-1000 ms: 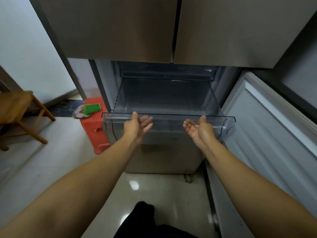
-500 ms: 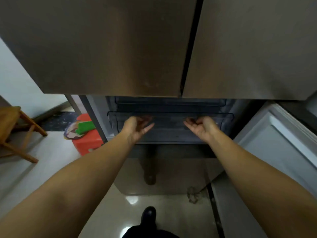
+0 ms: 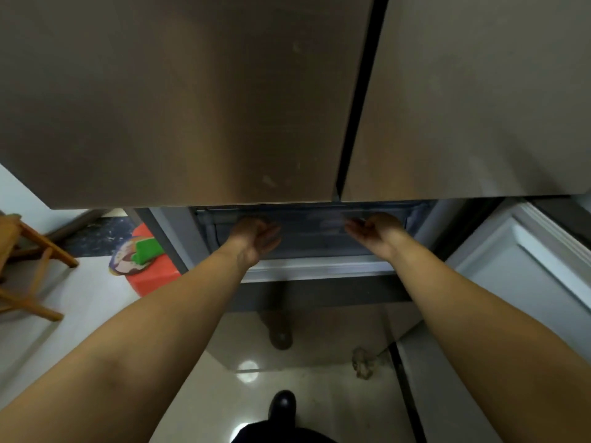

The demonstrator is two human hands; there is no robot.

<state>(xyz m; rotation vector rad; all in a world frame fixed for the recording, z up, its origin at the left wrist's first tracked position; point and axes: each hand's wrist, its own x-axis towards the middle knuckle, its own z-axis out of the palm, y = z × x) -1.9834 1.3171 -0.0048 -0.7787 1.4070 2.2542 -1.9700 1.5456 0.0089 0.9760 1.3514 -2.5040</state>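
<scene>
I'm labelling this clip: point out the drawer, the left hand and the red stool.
drawer [image 3: 311,235], head view, clear front wall between the hands.
left hand [image 3: 256,239], head view, middle of the hand.
red stool [image 3: 156,279], head view, front side.

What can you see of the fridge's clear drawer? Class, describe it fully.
The drawer is clear, greyish plastic, wide, with a straight front rim. It sits level, nearly fully inside the open lower compartment, under two shut doors. The left hand and right hand touch its front, one near each end. No contents show.
</scene>
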